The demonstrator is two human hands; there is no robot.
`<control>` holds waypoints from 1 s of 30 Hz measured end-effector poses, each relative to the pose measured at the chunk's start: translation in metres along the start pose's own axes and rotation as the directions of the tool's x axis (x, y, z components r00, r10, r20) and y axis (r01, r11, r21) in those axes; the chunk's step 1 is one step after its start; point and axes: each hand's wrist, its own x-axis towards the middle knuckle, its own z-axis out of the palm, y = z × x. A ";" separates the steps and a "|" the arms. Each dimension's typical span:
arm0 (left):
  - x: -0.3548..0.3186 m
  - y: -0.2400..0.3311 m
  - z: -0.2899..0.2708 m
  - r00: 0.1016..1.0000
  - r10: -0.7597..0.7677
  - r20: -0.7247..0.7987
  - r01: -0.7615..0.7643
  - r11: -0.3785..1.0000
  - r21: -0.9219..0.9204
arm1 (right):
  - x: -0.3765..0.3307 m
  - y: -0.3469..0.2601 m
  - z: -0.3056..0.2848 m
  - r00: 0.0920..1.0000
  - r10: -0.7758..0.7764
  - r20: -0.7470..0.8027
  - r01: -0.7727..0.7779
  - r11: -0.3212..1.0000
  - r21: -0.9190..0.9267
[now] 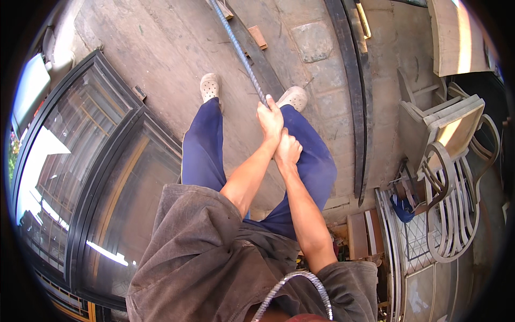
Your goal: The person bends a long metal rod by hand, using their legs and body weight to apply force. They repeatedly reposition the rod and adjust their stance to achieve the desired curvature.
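Observation:
A long straight blue-grey rope or bar with spiral ridges [244, 59] runs from the top edge down to my hands; I cannot tell if it is stiff or pulled taut. Around its lower part my left hand [270, 119] is closed. Just below, against the left wrist, my right hand [288, 148] makes a fist in line with the rope or bar, which seems to pass into it; the part inside the fist is hidden. Both hands are in front of my blue-trousered right leg [314, 155].
Dark-framed glazed panels [107, 145] stand at left. A dark plank [263, 64] lies by my right shoe [294, 98], near a small brown block [257, 37]. Long dark strips [357, 102] lie further right, before wooden chairs [456, 198]. A twisted grey loop [295, 275] arches at the bottom.

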 end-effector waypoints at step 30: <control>0.013 -0.018 0.031 0.988 0.108 -0.111 -0.104 0.994 0.045 | 0.017 0.009 -0.008 0.994 0.048 0.098 -0.049 0.999 0.005</control>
